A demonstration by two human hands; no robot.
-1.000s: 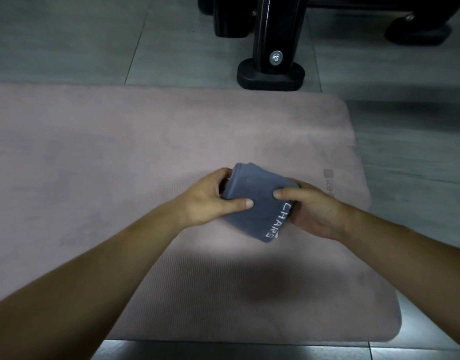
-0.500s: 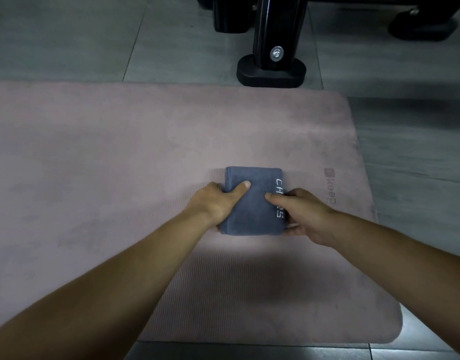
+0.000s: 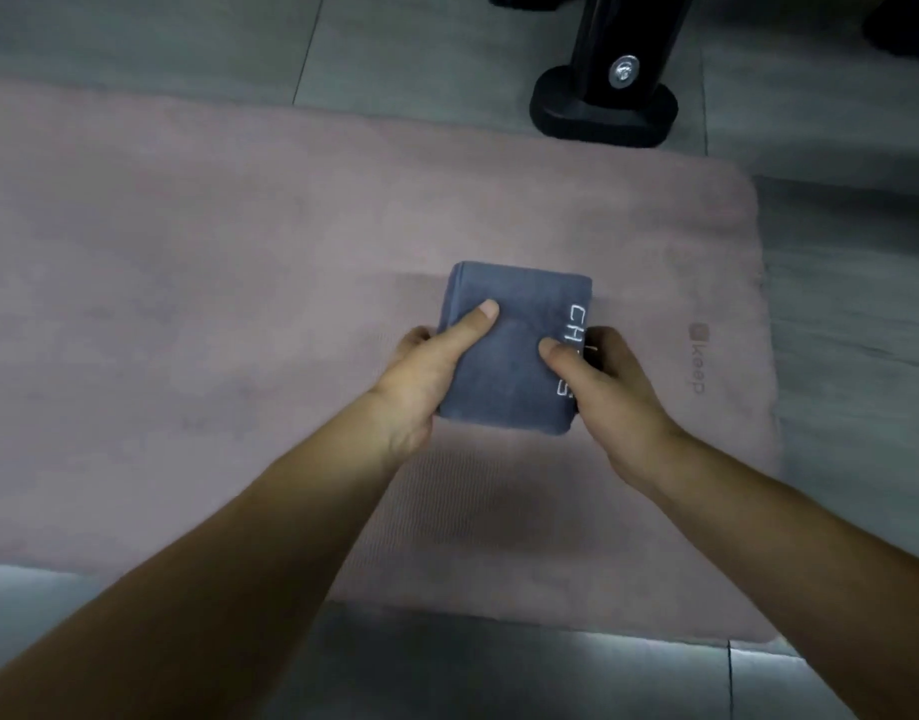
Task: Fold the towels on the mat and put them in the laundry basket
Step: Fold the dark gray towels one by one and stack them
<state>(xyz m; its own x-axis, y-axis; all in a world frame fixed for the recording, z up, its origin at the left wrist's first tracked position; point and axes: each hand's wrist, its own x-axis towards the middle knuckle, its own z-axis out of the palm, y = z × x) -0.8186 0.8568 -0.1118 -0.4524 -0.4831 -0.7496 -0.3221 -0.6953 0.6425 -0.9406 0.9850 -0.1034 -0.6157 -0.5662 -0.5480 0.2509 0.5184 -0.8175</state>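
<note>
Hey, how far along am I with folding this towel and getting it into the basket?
Done: the blue-grey towel is folded into a compact rectangle on the pink mat. In hand: your left hand and right hand grip its two sides, thumbs on top. Left: carrying it to the laundry basket, which is not in view. No other towels show on the visible part of the mat.

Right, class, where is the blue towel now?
In the head view, the towel is right of centre over the pink mat, gripped between left hand and right hand.
</note>
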